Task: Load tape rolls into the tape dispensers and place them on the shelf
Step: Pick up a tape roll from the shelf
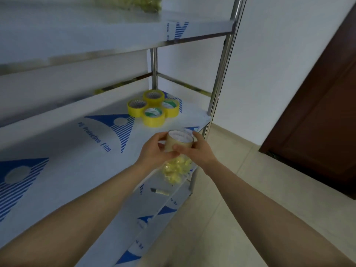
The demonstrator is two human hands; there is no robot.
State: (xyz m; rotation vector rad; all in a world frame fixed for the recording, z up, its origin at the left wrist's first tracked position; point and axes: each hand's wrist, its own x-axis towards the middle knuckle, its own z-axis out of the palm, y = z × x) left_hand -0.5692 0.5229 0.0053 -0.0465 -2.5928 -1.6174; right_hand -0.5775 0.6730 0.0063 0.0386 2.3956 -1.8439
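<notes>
grips of left hand [154,151] and right hand [199,154] clasp one tape roll [178,144] (both stretched forward).

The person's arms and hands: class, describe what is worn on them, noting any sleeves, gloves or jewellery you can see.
Both arms are bare. The left forearm and right forearm show no sleeves, right up to the frame's edge. The left hand and right hand wear no gloves, and no watch, bracelet or ring shows.
</notes>
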